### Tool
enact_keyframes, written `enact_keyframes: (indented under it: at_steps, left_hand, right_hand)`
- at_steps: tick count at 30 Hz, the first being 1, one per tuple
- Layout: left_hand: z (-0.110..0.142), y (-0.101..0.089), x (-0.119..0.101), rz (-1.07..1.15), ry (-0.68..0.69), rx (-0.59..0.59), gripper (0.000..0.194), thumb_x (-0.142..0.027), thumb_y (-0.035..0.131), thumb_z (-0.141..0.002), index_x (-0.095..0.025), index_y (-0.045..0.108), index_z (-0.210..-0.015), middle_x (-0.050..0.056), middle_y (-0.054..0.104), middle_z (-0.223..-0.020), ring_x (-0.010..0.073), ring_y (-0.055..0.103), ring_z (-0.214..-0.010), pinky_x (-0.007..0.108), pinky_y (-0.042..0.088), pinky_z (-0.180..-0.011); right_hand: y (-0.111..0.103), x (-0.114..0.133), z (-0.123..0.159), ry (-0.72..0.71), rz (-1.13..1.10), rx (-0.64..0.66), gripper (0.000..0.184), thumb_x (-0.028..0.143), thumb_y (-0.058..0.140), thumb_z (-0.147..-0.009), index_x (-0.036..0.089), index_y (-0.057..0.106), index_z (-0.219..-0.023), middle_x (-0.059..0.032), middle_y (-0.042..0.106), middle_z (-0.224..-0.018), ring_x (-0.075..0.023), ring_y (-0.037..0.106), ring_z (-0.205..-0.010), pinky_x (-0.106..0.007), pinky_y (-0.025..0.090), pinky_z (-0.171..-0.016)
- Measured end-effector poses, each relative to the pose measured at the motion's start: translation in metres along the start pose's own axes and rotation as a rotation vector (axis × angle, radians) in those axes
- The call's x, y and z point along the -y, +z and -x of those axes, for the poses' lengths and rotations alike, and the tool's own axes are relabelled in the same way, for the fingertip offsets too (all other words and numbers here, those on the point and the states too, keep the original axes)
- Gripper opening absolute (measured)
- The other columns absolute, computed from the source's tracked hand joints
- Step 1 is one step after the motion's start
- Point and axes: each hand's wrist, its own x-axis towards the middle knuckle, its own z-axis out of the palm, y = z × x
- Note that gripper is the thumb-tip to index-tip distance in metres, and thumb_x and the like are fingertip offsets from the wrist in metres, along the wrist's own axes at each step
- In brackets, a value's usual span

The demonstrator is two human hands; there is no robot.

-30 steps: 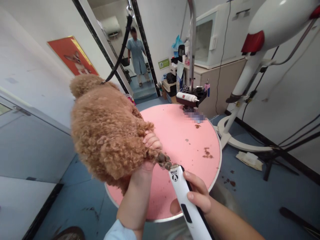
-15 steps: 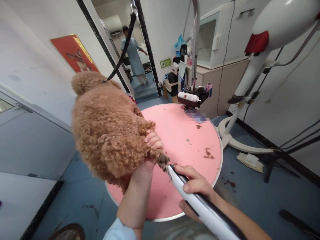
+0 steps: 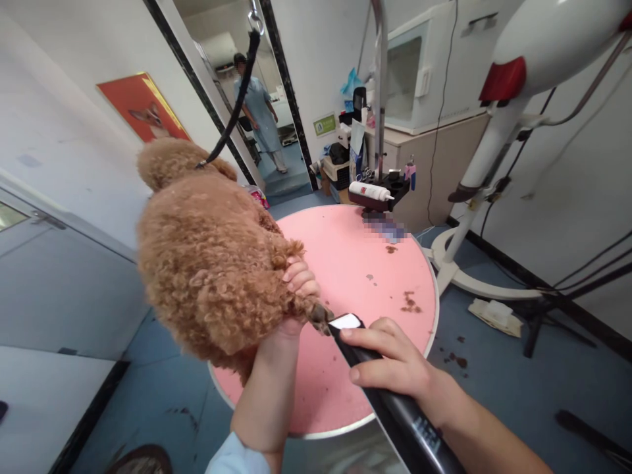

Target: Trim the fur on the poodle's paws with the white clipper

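A curly brown dog (image 3: 207, 263) stands on a round pink table (image 3: 365, 276), facing away, tethered by a black leash (image 3: 232, 105) from above. My left hand (image 3: 296, 289) is wrapped around its lifted hind leg, the paw (image 3: 320, 315) sticking out past my fingers. My right hand (image 3: 390, 365) grips an electric clipper (image 3: 395, 401), its dark side turned up. The clipper's white head (image 3: 345, 321) touches the paw.
Clumps of cut fur (image 3: 409, 303) lie on the pink top and on the blue floor. A tool tray with a bottle (image 3: 370, 191) hangs on the table's post. A white stand dryer (image 3: 498, 118) rises at the right. Another person (image 3: 257, 112) stands in the doorway.
My right hand has rolled the clipper over, so its black side now faces up instead of the white side. The head stays at the paw. The person in the doorway has shifted.
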Motion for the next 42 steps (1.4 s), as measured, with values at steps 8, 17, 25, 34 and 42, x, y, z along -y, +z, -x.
enact_keyframes:
  at_steps: [8, 17, 25, 34, 42]
  left_hand:
    - [0.0, -0.003, 0.001, 0.099, -0.057, 0.04, 0.025, -0.004, 0.031, -0.091, -0.017, 0.042, -0.072, -0.01, 0.042, -0.043, 0.0007, 0.037, -0.031, 0.008, 0.027, -0.034]
    - [0.0, -0.003, 0.001, 0.12, -0.07, 0.057, 0.027, -0.01, 0.028, -0.095, -0.018, 0.04, -0.072, -0.01, 0.043, -0.043, -0.0002, 0.039, -0.031, 0.008, 0.026, -0.033]
    - [0.001, 0.001, 0.001, 0.19, -0.118, 0.039, 0.034, -0.02, 0.021, -0.098, -0.018, 0.04, -0.071, -0.01, 0.043, -0.041, 0.0006, 0.04, -0.029, 0.009, 0.027, -0.031]
    - [0.0, 0.003, 0.002, 0.112, -0.093, -0.029, 0.036, -0.018, 0.02, -0.098, -0.017, 0.042, -0.069, -0.01, 0.038, -0.041, -0.0001, 0.035, -0.028, 0.008, 0.024, -0.03]
    - [-0.024, -0.025, 0.006, -0.134, 0.005, 0.015, 0.043, -0.021, 0.02, -0.098, -0.015, 0.05, -0.068, -0.006, 0.036, -0.047, 0.003, 0.033, -0.034, 0.013, 0.029, -0.036]
  right_hand:
    - [0.003, -0.017, -0.001, 0.101, -0.2, -0.249, 0.02, 0.029, 0.043, -0.096, 0.027, 0.049, -0.114, -0.0077, 0.067, -0.117, -0.0173, 0.065, -0.098, -0.032, 0.052, -0.077]
    - [-0.002, -0.024, 0.005, 0.086, -0.355, -0.111, 0.026, 0.035, 0.045, -0.095, 0.03, 0.052, -0.12, -0.0071, 0.061, -0.127, -0.0164, 0.061, -0.107, -0.031, 0.048, -0.087]
    - [-0.03, -0.003, -0.011, 0.29, -0.491, 0.017, 0.035, 0.048, 0.042, -0.093, 0.03, 0.058, -0.119, -0.0079, 0.062, -0.125, -0.0213, 0.056, -0.117, -0.037, 0.043, -0.099]
    - [-0.046, -0.023, -0.028, 0.291, -0.567, 0.256, 0.036, 0.049, 0.045, -0.092, 0.027, 0.063, -0.113, -0.0096, 0.061, -0.126, -0.0187, 0.056, -0.116, -0.034, 0.04, -0.1]
    - [0.022, -0.034, 0.004, 0.777, -1.168, 0.337, 0.054, 0.048, 0.076, -0.06, 0.014, 0.066, -0.1, -0.0116, 0.07, -0.099, -0.0218, 0.065, -0.086, -0.035, 0.051, -0.08]
